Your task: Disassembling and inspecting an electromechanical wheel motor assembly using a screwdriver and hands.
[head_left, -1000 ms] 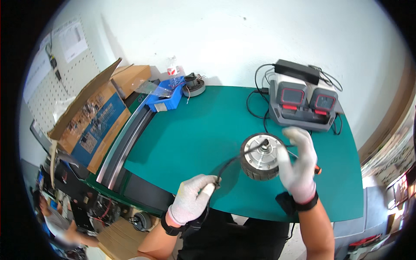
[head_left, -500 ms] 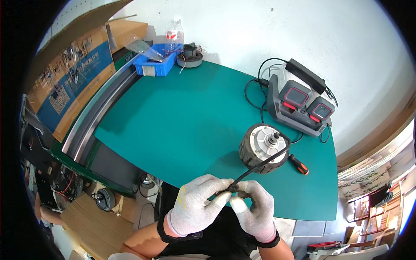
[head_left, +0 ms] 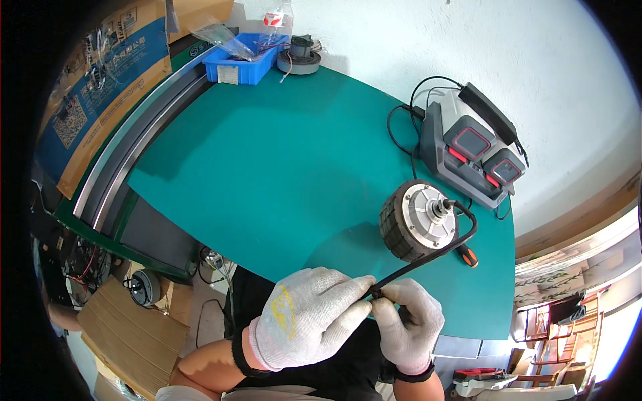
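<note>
A wheel motor (head_left: 426, 217) with a black treaded tyre and a silver hub rests on the green table top, its axle tilted up. From the axle a thick black cable (head_left: 428, 259) loops round and runs down to my gloved hands at the table's near edge. My left hand (head_left: 311, 317) pinches the cable close to its end between thumb and fingers. Against it, my right hand (head_left: 408, 324) is closed on the cable's end; the fingers hide most of that end. Partly behind the cable lies an orange and black screwdriver (head_left: 468, 255).
At the right back stands a grey charging station (head_left: 461, 154) with battery packs and black leads. A blue bin (head_left: 237, 69), a plastic bottle (head_left: 277, 20) and a small motor (head_left: 300, 57) sit at the far left. A printed cardboard box (head_left: 100, 87) stands beyond the metal rail.
The whole view has shifted a little. My hands stay together on the cable end, with the right fingers now closed tighter against the left ones. The cable bows out farther to the right.
</note>
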`<move>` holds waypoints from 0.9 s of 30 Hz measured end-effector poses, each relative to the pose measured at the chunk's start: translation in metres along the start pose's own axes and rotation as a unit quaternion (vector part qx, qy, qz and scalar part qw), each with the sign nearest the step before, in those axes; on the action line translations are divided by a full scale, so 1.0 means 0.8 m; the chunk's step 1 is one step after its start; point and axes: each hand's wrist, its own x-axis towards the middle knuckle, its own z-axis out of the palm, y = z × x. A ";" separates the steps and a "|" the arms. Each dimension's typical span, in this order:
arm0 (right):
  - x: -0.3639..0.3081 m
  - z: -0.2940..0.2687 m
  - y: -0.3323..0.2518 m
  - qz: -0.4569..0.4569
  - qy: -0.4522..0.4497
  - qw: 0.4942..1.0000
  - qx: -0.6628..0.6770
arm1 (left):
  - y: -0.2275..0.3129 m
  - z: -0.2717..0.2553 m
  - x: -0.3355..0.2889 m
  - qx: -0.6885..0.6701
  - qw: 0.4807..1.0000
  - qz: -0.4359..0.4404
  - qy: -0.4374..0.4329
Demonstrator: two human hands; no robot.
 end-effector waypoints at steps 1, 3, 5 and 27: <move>0.001 -0.001 -0.002 0.002 0.001 1.000 -0.001 | 0.000 -0.001 0.002 0.002 1.000 0.021 -0.006; 0.002 -0.002 -0.005 -0.048 0.014 0.998 -0.036 | 0.000 -0.003 0.007 0.006 1.000 0.026 -0.012; 0.003 -0.002 -0.006 -0.055 0.020 0.998 -0.036 | 0.000 -0.003 0.009 0.011 0.999 0.032 -0.018; 0.005 -0.019 -0.005 -0.014 -0.031 0.998 0.052 | 0.005 0.010 0.014 -0.081 0.995 -0.055 -0.008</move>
